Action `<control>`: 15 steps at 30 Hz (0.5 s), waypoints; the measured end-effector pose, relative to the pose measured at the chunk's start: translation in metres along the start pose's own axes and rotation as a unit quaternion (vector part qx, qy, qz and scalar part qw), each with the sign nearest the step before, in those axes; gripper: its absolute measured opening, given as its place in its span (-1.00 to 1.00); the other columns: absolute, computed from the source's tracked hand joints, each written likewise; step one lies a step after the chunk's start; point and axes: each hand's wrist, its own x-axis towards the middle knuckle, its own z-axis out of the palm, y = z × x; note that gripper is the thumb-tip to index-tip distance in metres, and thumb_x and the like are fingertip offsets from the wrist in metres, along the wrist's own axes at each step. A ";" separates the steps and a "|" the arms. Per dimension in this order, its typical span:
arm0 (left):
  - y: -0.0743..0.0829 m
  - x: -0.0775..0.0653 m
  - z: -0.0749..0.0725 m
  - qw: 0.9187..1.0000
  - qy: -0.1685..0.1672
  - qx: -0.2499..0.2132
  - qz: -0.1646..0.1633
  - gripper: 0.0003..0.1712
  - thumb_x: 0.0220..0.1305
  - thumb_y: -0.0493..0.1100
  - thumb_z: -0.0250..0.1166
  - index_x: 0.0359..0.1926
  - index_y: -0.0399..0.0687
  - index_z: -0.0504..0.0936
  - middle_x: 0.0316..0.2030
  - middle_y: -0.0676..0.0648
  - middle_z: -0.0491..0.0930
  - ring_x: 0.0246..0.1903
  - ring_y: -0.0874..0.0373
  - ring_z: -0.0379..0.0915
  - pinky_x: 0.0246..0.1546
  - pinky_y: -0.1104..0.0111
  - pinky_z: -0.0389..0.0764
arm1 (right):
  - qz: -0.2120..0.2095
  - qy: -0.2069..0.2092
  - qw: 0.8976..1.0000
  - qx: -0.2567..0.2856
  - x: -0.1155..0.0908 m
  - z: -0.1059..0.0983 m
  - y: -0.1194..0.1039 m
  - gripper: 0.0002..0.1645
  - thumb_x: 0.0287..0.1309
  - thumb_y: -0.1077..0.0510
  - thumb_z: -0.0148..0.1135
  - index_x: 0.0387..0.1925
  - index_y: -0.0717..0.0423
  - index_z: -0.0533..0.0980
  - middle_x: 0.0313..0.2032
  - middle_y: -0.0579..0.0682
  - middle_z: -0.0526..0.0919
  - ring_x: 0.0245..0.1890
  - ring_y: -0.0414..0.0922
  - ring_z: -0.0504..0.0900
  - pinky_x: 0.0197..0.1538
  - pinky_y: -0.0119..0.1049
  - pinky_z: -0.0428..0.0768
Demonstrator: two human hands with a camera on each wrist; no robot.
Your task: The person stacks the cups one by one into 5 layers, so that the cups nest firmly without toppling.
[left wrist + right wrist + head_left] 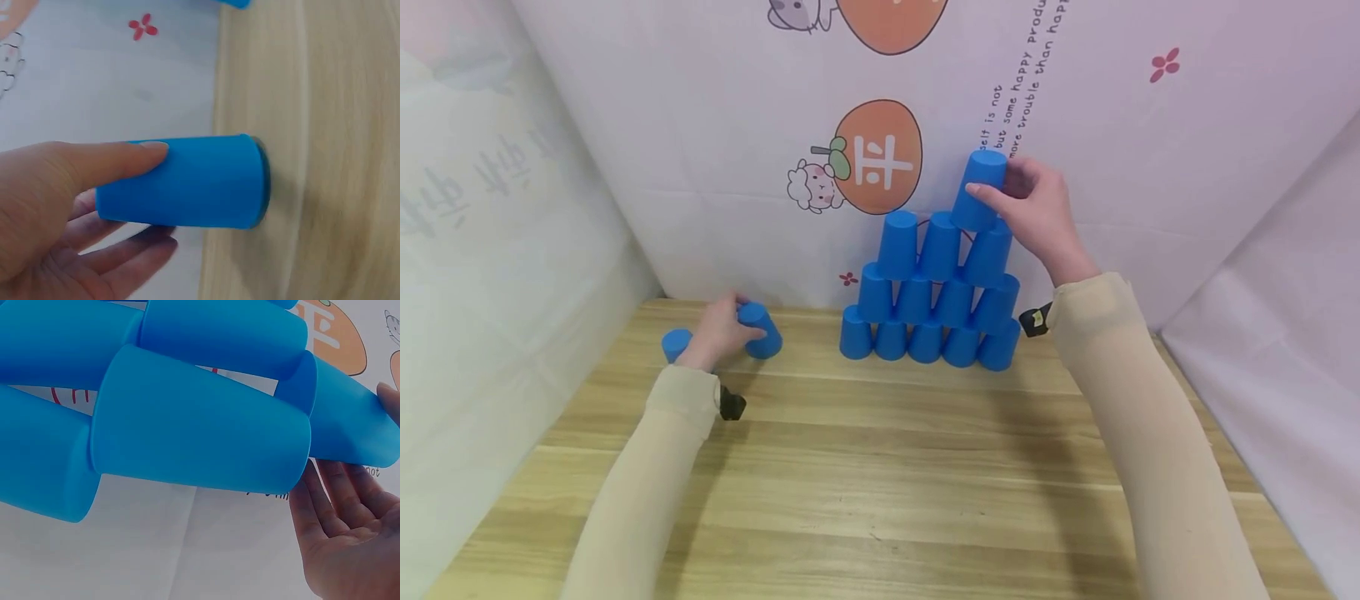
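Observation:
At the top right of a pyramid of upside-down blue cups (pixel 925 342), my right hand (pixel 1043 212) grips one more blue cup (pixel 976 204) between thumb and fingers. In the right wrist view this gripped cup (pixel 347 425) has its rim at the closed end of a third-row cup (pixel 200 425). To the left, my left hand (pixel 718 329) pinches another upside-down blue cup (pixel 762 335), thumb on one side and fingers on the other. The left wrist view has that cup's (pixel 200 184) rim right at the tabletop. One blue cup (pixel 676 340) stands partly hidden behind the left hand.
The wooden table (pixel 880 483) ends at the back against a white printed cloth (pixel 715 150). White cloth also hangs on the left and right sides. Black wrist cameras (pixel 732 403) sit at both sleeve cuffs, the right one close to the pyramid's right side.

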 end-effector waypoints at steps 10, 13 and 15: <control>0.072 0.004 -0.015 0.980 0.087 -0.136 0.119 -0.29 0.28 -0.12 0.48 0.34 -0.25 0.39 0.22 -0.25 0.48 0.17 -0.18 0.47 0.22 0.00 0.50 | -0.001 -0.013 1.000 -0.001 -0.003 0.000 0.005 -0.06 0.16 -0.38 0.36 0.46 -0.11 0.37 0.31 -0.04 0.53 0.25 -0.02 0.54 0.31 -0.06 0.47; 0.105 0.003 -0.023 0.972 0.111 -0.145 0.148 -0.25 0.29 0.00 0.46 0.41 -0.10 0.41 0.26 -0.11 0.50 0.23 -0.05 0.47 0.27 0.09 0.47 | 0.000 -0.013 1.000 -0.008 -0.004 0.000 0.006 -0.04 0.15 -0.40 0.35 0.47 -0.10 0.36 0.32 -0.04 0.52 0.26 -0.02 0.53 0.31 -0.06 0.47; 0.127 0.002 -0.027 0.965 0.131 -0.150 0.171 -0.23 0.29 0.05 0.46 0.44 0.00 0.41 0.29 -0.02 0.50 0.23 0.04 0.47 0.26 0.17 0.48 | 0.001 -0.014 1.000 -0.011 -0.004 0.001 0.007 -0.03 0.14 -0.42 0.34 0.47 -0.10 0.36 0.32 -0.04 0.52 0.26 -0.03 0.53 0.31 -0.07 0.48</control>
